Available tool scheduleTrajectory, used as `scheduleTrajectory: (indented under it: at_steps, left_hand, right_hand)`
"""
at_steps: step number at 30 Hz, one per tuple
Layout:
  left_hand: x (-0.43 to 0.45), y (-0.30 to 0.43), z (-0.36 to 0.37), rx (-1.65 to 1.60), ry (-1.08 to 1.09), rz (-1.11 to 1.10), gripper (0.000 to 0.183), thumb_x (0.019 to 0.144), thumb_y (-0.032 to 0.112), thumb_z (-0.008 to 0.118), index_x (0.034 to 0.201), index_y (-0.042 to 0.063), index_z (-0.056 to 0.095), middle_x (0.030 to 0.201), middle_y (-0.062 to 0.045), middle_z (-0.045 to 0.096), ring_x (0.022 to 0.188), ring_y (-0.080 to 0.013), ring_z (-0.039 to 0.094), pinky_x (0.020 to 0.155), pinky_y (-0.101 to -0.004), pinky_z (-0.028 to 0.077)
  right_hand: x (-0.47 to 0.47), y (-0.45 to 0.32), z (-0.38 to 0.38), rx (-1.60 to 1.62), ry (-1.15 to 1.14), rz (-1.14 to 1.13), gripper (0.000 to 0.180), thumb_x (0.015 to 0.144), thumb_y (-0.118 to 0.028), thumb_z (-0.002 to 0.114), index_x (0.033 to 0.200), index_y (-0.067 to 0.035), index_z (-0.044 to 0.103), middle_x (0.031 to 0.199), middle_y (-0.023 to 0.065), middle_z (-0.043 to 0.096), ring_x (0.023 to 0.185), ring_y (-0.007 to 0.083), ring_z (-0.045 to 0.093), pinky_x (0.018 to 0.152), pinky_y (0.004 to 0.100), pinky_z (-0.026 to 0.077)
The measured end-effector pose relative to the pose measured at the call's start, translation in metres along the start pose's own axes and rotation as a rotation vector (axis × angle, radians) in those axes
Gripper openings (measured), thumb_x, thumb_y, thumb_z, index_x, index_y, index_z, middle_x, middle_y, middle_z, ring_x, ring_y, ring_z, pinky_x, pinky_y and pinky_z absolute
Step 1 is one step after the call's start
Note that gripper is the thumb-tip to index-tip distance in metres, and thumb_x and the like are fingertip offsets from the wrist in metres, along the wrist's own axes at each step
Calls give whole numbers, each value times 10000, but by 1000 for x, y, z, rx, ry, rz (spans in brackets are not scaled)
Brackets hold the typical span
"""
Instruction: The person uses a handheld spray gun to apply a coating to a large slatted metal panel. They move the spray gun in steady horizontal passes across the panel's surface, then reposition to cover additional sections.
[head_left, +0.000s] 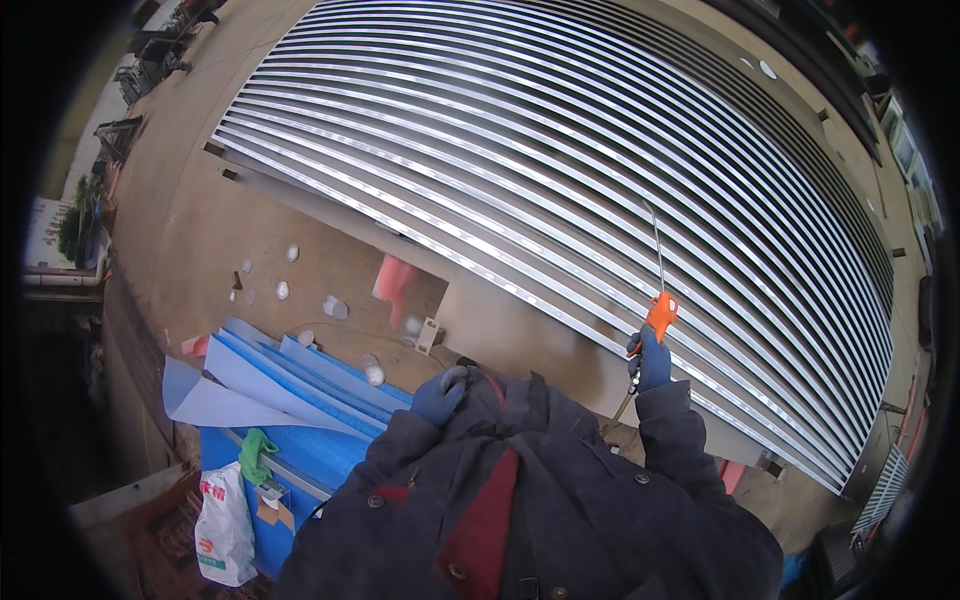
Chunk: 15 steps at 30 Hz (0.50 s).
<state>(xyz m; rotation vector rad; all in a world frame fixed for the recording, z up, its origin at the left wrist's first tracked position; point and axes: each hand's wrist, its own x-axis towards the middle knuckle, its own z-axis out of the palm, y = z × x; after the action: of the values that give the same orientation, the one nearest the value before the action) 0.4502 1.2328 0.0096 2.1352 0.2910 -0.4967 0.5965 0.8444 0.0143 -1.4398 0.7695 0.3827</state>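
Observation:
My right hand (655, 361), in a dark blue work glove, grips an orange air blow gun (661, 315). Its long thin metal nozzle (657, 244) points away from me, over a large panel of parallel shiny metal slats (465, 161). A hose (619, 412) runs from the handle's lower end back towards me. My left hand (439, 396), gloved too, lies against the front of my dark jacket with its fingers curled. Whether it holds a bit of cloth cannot be seen. Below the slats, a flat metal sheet or edge (517, 330) shows along the near side.
To the left lie blue-and-white protective sheets (292, 382). A green cloth (256, 454), a small opened cardboard box (274, 510) and a white printed bag (225, 525) are beside or on them. Several whitish round pieces (336, 307) and a holed metal bracket (427, 336) are on the concrete floor (187, 247).

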Motion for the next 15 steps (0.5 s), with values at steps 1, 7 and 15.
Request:
scheduleTrajectory:
  at_steps: [1, 7, 15]
  left_hand:
    - [1, 3, -3, 26, -14, 22, 362, 901, 242, 549, 1226, 89, 588, 1171, -158, 641, 1063, -327, 621, 904, -393, 490]
    - [2, 0, -16, 70, -78, 63, 375, 897, 249, 538, 1232, 87, 579, 1148, -163, 645, 1056, -339, 618, 898, -395, 488]
    - [-27, -73, -57, -254, -49, -8, 349, 919, 126, 518, 1250, 19, 551, 952, -97, 640, 765, -188, 615, 679, -297, 491]
  right_hand:
    - [-8, 6, 3, -67, 34, 86, 425, 941, -453, 556, 862, -36, 592, 692, 58, 589, 375, 120, 447, 360, 262, 337]
    - [-56, 26, 83, -232, -235, -18, 376, 934, -428, 561, 826, -70, 594, 687, 26, 561, 519, 86, 471, 448, 259, 371]
    - [-47, 33, 64, -32, -82, -84, 370, 939, -418, 576, 912, -51, 606, 685, 35, 560, 429, 98, 441, 406, 248, 347]
